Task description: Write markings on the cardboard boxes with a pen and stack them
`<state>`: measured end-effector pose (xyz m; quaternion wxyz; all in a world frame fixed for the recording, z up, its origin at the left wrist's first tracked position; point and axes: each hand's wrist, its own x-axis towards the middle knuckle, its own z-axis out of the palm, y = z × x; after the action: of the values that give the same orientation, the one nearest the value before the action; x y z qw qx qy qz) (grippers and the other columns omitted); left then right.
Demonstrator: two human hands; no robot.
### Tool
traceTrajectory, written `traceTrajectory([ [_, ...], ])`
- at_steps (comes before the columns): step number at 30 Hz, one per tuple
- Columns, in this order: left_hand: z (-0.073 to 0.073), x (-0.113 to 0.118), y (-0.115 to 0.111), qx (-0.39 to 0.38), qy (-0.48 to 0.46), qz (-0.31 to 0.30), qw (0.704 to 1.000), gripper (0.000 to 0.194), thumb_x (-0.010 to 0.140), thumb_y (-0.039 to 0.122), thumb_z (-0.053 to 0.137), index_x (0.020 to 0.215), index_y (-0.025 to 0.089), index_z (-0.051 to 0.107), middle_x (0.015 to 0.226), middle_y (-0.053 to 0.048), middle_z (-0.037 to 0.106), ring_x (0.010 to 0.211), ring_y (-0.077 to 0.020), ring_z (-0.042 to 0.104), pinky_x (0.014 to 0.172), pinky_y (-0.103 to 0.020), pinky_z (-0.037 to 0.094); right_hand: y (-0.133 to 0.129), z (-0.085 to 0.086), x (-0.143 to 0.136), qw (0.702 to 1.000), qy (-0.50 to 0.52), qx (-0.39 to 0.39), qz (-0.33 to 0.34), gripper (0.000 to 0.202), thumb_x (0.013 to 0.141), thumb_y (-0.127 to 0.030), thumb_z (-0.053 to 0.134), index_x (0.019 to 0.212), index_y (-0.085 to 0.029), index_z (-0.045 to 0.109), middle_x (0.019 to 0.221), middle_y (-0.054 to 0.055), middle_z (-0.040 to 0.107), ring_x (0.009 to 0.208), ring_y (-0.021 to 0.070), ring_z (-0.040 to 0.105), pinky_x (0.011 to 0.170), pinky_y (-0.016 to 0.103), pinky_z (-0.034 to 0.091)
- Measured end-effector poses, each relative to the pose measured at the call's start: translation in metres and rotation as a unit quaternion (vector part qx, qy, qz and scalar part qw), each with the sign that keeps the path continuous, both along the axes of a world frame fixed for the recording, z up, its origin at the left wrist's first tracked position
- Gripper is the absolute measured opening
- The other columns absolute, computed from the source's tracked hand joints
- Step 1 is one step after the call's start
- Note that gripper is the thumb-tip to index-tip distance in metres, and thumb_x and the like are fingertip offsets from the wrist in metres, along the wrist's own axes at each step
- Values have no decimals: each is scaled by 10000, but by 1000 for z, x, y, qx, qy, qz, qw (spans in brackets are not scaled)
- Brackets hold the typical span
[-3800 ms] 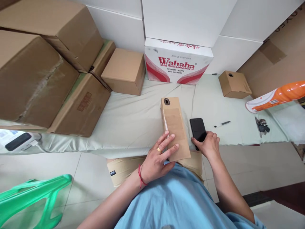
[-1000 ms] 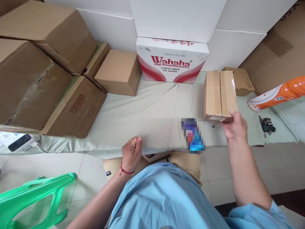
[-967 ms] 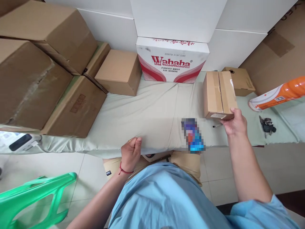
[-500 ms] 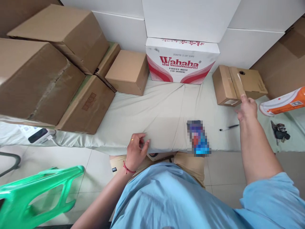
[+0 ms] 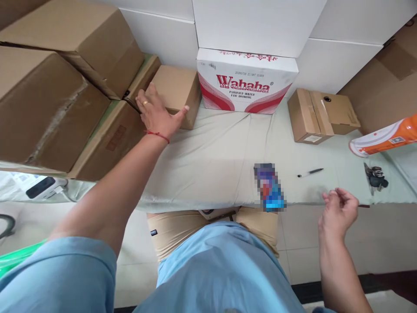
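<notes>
My left hand (image 5: 158, 114) is spread over the front and top of a small brown box (image 5: 178, 87) at the back left, its fingers apart and its thumb stretched to the right. Near the front edge of the cloth-covered table, my right hand (image 5: 339, 211) has its fingers curled together; whether something small is between them is too blurred to tell. A pen (image 5: 310, 172) and a pixelated phone-shaped object (image 5: 269, 188) lie to the left of that hand. Keys (image 5: 376, 178) lie to its right.
Large cartons (image 5: 48, 113) are stacked at the left. A white Wahaba-style printed box, lettered "Wahaha" (image 5: 246, 102), stands at the back. Small cartons (image 5: 309, 115) and an orange-white container (image 5: 384, 135) are at the right. A white device (image 5: 45, 188) sits front left.
My left hand has moved up and left from the table's front edge to the small brown box. My right hand has come away from the right-hand carton, back toward the front edge.
</notes>
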<state>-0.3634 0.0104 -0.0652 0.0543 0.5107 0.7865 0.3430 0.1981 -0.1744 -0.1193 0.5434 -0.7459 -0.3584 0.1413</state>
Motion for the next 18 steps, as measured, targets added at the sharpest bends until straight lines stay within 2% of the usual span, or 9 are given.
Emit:
traceTrajectory([
  [2,3,3,7,-35,-19,-2,999,1330,718,660,947,1608,-31,241,1736,-394,45,1629,-626,-75,1268,-849,90,-12,-5,5,998,28,21,-44,438,767,-502,767,1061,-219,607,975,11,619,939,219,677,1008,526,612],
  [4,5,9,5,-63,-11,-8,998,1295,731,672,927,1607,-19,269,1745,-386,22,1615,-645,-130,1233,-881,93,-20,-10,7,997,62,12,-51,419,724,-459,790,1027,-211,643,928,3,652,857,201,679,1015,523,600],
  [7,13,20,-8,-106,38,14,994,1191,781,616,917,1636,57,304,1746,-332,102,1625,-635,-52,1157,-934,201,-24,-18,6,995,84,-7,-49,419,667,-417,802,1006,-198,692,885,-1,682,841,190,677,1049,503,566],
  [9,20,27,-20,-113,69,35,991,1164,741,570,950,1647,149,353,1738,-293,175,1616,-627,21,1121,-944,268,-23,-22,3,995,85,4,-51,402,658,-401,804,992,-199,706,882,0,691,861,189,680,1038,476,562],
  [12,24,36,-44,-87,92,46,991,1120,737,523,934,1664,230,377,1690,-263,275,1564,-573,213,1131,-869,363,-20,-24,-4,995,86,23,-47,374,697,-411,796,1000,-212,703,905,1,697,850,186,688,997,462,576],
  [14,21,37,-61,-66,94,49,992,1096,774,496,901,1689,248,351,1655,-259,313,1517,-520,321,1133,-803,415,-20,-24,-8,995,90,24,-37,370,724,-417,789,1022,-214,703,912,1,698,838,185,692,997,470,579],
  [16,15,33,-73,-57,97,46,993,1077,791,505,886,1694,255,355,1662,-258,297,1534,-508,313,1155,-786,400,-19,-23,-10,995,92,22,-31,373,740,-423,786,1037,-212,704,922,3,696,852,186,696,1011,477,576],
  [18,7,24,-78,-41,94,26,994,1116,776,535,899,1694,214,350,1689,-267,251,1586,-505,239,1224,-778,316,-19,-23,-11,995,92,22,-25,372,751,-427,786,1042,-211,698,934,4,693,857,183,695,1024,484,573],
])
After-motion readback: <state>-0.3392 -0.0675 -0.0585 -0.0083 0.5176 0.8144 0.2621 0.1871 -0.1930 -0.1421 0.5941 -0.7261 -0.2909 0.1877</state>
